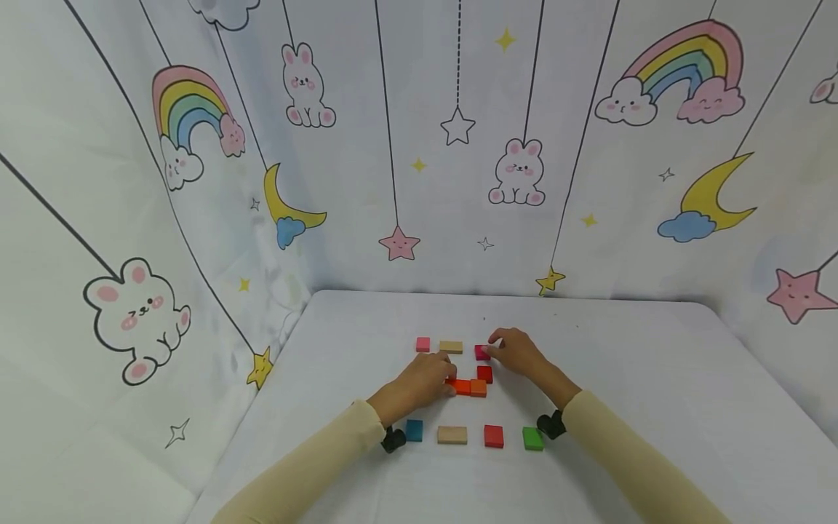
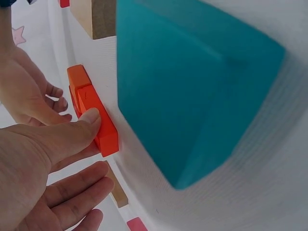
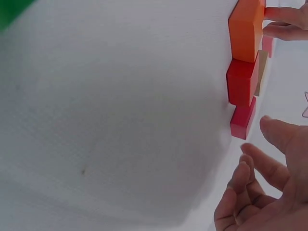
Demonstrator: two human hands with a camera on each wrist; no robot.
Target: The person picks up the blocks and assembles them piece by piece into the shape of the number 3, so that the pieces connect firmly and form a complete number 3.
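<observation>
In the head view my left hand [image 1: 421,380] is at the middle of the table, pinching a red-orange block [image 2: 98,115] between thumb and fingers. That block's far end meets an orange block [image 1: 479,388]. Just behind the orange block lies a red block [image 3: 242,83], and beyond it a crimson block [image 3: 242,120]. My right hand [image 1: 521,353] is at the crimson block, overlapping it in the head view. The right wrist view shows its thumb and index finger spread, with a gap between the fingertips and that block.
A pink block [image 1: 423,344] and a tan block [image 1: 451,347] lie at the back. Nearer, a row holds a teal block [image 1: 414,430], a tan block [image 1: 452,435], a red block [image 1: 494,437] and a green block [image 1: 533,439]. A printed curtain [image 1: 353,175] stands behind the white table.
</observation>
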